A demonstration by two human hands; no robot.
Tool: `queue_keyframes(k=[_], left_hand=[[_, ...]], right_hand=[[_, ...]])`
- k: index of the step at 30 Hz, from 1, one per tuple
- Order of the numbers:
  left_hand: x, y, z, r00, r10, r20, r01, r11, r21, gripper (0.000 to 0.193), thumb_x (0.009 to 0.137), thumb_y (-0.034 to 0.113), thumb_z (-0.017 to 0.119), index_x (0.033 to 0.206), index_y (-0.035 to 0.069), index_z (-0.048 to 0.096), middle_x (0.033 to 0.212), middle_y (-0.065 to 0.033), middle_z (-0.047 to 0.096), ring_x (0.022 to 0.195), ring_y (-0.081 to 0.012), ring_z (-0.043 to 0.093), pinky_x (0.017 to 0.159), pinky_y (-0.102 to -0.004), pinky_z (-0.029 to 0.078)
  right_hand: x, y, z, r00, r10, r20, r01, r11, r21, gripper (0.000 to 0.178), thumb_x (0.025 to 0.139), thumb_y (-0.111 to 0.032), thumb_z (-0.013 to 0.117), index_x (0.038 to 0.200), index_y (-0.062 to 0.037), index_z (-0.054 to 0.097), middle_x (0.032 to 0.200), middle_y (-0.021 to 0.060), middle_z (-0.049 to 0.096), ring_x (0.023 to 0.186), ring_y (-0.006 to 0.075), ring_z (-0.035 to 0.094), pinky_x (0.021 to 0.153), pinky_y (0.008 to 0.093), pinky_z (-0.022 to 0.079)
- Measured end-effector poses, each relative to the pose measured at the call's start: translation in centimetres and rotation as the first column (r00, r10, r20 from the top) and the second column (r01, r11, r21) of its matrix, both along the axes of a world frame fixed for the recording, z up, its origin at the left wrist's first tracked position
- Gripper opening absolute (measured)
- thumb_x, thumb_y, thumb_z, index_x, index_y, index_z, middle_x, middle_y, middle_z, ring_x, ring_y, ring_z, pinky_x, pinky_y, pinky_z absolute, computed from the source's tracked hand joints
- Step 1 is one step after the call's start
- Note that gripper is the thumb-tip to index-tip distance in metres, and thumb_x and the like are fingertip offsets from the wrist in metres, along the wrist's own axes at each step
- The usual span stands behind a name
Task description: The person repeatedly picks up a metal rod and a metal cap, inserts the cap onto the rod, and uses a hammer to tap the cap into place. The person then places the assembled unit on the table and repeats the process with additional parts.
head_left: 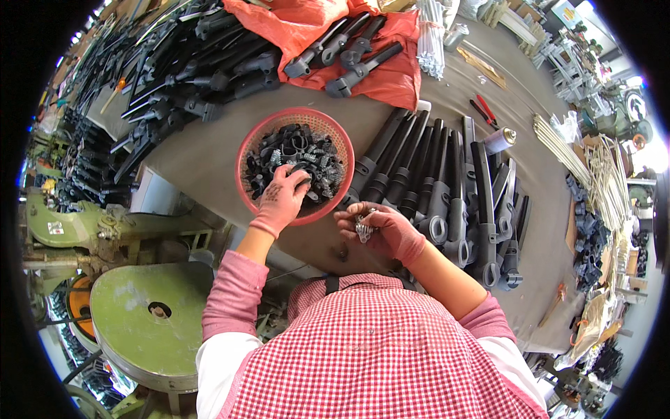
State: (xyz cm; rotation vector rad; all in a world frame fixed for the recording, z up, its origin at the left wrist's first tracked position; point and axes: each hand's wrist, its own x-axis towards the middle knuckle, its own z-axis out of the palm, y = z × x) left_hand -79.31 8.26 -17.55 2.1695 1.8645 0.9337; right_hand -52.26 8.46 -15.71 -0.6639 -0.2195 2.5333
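A red plastic basket (pixel 244 143) stands on the table, filled with small black clips (pixel 293 140) and metal coil springs. My left hand (pixel 281 200), in a pink fingerless glove, reaches over its near rim. A small black plastic piece (pixel 303 170) is pinched between the fingers there. Right of the basket, my right hand (pixel 387 232), gloved the same way, is closed around a few metal coil springs (pixel 363 229). Just beyond it lies a row of black tubes with grey-black ring-ended fittings (pixel 457 209), side by side on the table.
More black tubes (pixel 185 84) are heaped at the far left. A red sheet (pixel 391 66) bears several others. A bundle of white rods (pixel 431 38), red-handled pliers (pixel 485 108) and a spray can (pixel 500 141) lie farther back. A green machine (pixel 143 328) stands at the near left.
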Motion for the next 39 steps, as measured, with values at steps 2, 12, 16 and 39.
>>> queue_keyframes(k=[2, 12, 16, 39], left_hand=[[1.5, -0.6, 2.1, 0.804, 0.037, 0.594, 0.145, 0.956, -0.256, 0.011, 0.095, 0.013, 0.067, 0.103, 0.005, 0.066, 0.086, -0.0057, 0.065, 0.076, -0.0172, 0.062, 0.07, -0.0304, 0.052], [8.9, -4.5, 9.5, 0.722, -0.048, 0.69, 0.219, 0.962, -0.163, 0.024, 0.086, 0.009, 0.078, 0.107, 0.001, 0.07, 0.091, -0.004, 0.068, 0.083, -0.0086, 0.062, 0.074, -0.0255, 0.052], [8.8, -4.2, 9.4, 0.747, 0.002, 0.665, 0.155, 0.972, -0.176, 0.01, 0.09, 0.005, 0.072, 0.098, 0.0, 0.07, 0.087, -0.0009, 0.067, 0.076, -0.0056, 0.059, 0.068, -0.0232, 0.051], [10.1, -4.7, 10.1, 0.901, -0.222, 0.373, 0.189, 0.974, 0.123, 0.027, 0.081, -0.003, 0.076, 0.107, 0.002, 0.07, 0.098, -0.0067, 0.073, 0.086, -0.0208, 0.067, 0.076, -0.0317, 0.055]], right_hand=[[0.2, 0.5, 1.7, 0.993, -0.061, -0.097, 0.066, 0.997, 0.051, 0.022, 0.095, 0.004, 0.054, 0.117, 0.005, 0.058, 0.129, 0.0227, 0.061, 0.12, 0.0325, 0.062, 0.107, 0.0438, 0.05], [-1.0, -0.5, 5.5, 0.954, -0.299, 0.011, 0.294, 0.944, 0.15, 0.028, 0.095, 0.001, 0.061, 0.123, -0.0003, 0.057, 0.116, 0.0119, 0.066, 0.105, 0.0232, 0.068, 0.094, 0.0354, 0.057], [-1.2, -0.8, 6.1, 0.942, -0.315, 0.115, 0.298, 0.944, 0.144, 0.028, 0.092, 0.003, 0.056, 0.12, 0.0004, 0.058, 0.113, 0.0106, 0.066, 0.104, 0.0215, 0.067, 0.096, 0.0381, 0.057], [-1.5, -1.3, 7.5, 0.883, -0.445, 0.147, 0.427, 0.893, 0.141, 0.021, 0.099, -0.005, 0.061, 0.119, -0.0019, 0.058, 0.108, 0.0082, 0.068, 0.095, 0.0182, 0.068, 0.084, 0.0295, 0.059]])
